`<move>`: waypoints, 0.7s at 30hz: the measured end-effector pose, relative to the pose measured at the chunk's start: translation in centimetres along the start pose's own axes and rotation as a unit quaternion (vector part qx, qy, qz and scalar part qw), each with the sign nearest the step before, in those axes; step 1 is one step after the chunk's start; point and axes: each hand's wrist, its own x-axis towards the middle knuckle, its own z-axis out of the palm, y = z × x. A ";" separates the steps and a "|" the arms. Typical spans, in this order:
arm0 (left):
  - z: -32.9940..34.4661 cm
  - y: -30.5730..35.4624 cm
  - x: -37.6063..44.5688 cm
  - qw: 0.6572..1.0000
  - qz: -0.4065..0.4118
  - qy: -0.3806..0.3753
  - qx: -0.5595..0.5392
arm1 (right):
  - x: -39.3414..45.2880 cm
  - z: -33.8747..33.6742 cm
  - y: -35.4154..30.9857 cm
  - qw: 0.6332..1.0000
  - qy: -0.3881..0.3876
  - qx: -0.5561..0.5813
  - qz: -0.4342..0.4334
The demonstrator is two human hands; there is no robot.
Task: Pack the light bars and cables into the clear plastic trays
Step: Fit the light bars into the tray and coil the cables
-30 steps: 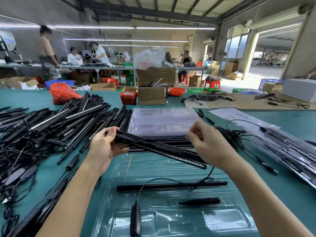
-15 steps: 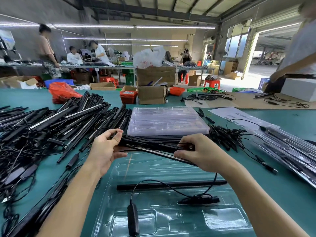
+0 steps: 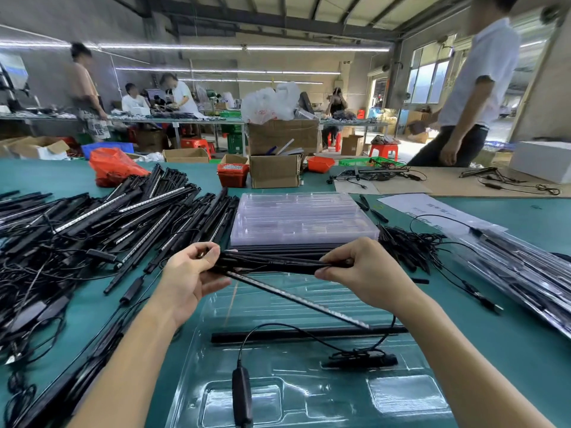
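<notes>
Both my hands hold a bundle of black light bars (image 3: 275,263) level above a clear plastic tray (image 3: 398,393). My left hand (image 3: 188,278) grips its left end and my right hand (image 3: 364,273) pinches its right end. One bar (image 3: 296,299) of the bundle slants down to the right toward the tray. In the tray lie one black bar (image 3: 309,334), a short black piece (image 3: 360,362) and a cable with an inline controller (image 3: 242,393). A stack of clear trays (image 3: 301,219) stands just behind the bundle.
A big heap of black light bars and cables (image 3: 92,230) covers the green table on the left. Loose cables (image 3: 411,245) and bagged bars (image 3: 525,273) lie on the right. Cardboard boxes (image 3: 275,171) stand at the far edge. A person in a white shirt (image 3: 472,88) walks at the right.
My right hand moved left and down and took the bundle's right end, and the bundle turned level. The loose bar's tip dropped toward the tray. A person stepped into view at the right.
</notes>
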 end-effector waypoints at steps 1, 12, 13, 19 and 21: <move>-0.1 -0.2 -0.1 1.000 0.001 0.000 0.006 | 0.0 0.1 -0.1 1.000 0.002 -0.006 0.001; 0.1 -0.9 0.2 0.996 0.032 0.086 0.014 | -0.5 -0.4 -2.4 0.956 0.222 -0.176 -0.076; 0.1 -1.1 0.2 0.995 0.033 0.098 0.011 | -0.5 -0.5 -2.5 0.961 0.205 -0.181 -0.050; -0.3 -1.0 0.1 0.985 0.033 0.148 -0.077 | -1.0 -1.8 -3.4 0.987 -0.068 0.074 0.125; -0.5 -0.5 0.1 0.981 0.036 0.160 -0.103 | -1.1 -2.4 -3.7 0.980 -0.130 0.071 0.135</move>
